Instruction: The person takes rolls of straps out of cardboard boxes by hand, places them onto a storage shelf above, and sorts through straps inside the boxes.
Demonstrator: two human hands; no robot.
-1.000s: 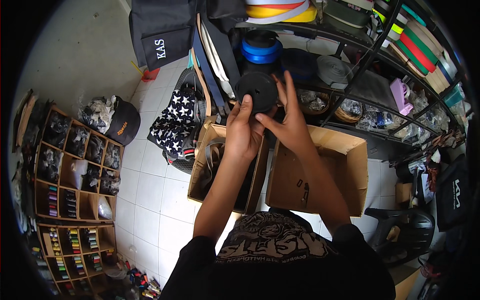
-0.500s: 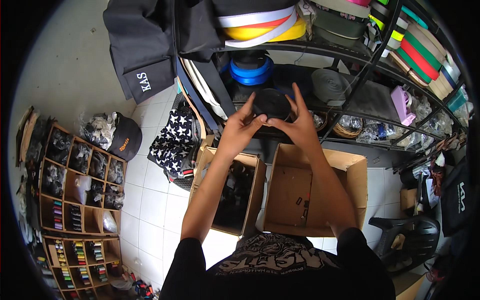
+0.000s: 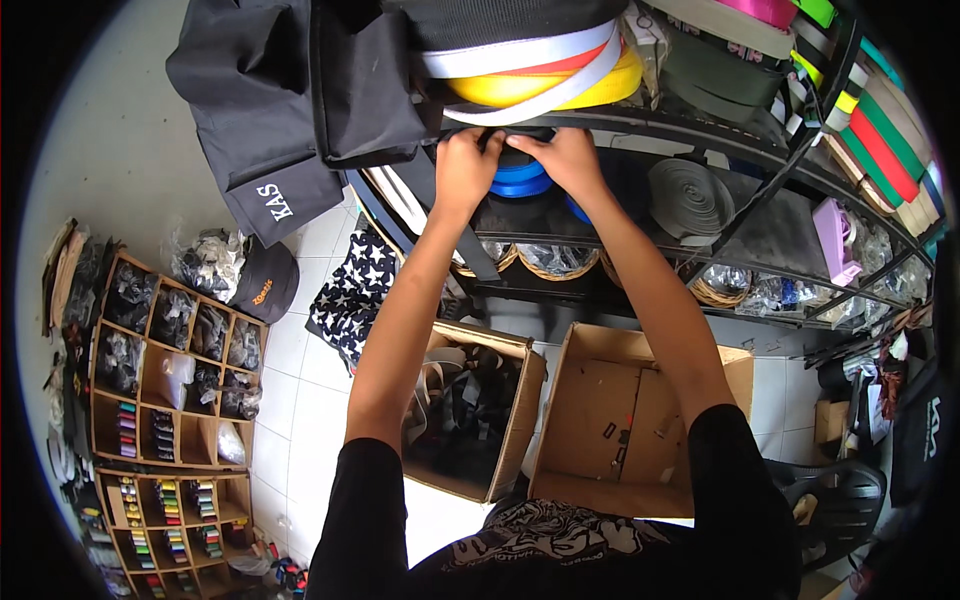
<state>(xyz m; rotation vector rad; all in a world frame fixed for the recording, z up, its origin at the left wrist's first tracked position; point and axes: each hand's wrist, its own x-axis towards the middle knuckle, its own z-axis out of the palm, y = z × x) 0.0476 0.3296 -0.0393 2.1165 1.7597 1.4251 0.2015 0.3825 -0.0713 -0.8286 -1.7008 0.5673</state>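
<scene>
1. A black webbing roll [image 3: 522, 140] sits on the metal shelf rack [image 3: 700, 125], at the front edge of the shelf just under the yellow, red and white tape rolls [image 3: 540, 75], directly above a blue roll [image 3: 520, 178].
2. The left hand [image 3: 465, 160] grips the black roll's left side and the right hand [image 3: 568, 158] its right side — fingers curled closed around it, so little of the roll shows between them.
3. Beside it along the same shelf lies a grey webbing coil [image 3: 688, 198].
4. One shelf down, wicker baskets [image 3: 560, 262] hold clear plastic packets.
5. On the tiled floor, the left cardboard box [image 3: 470, 410] is filled with dark straps and buckles; the right cardboard box [image 3: 625, 420] holds only a few small dark pieces.
</scene>
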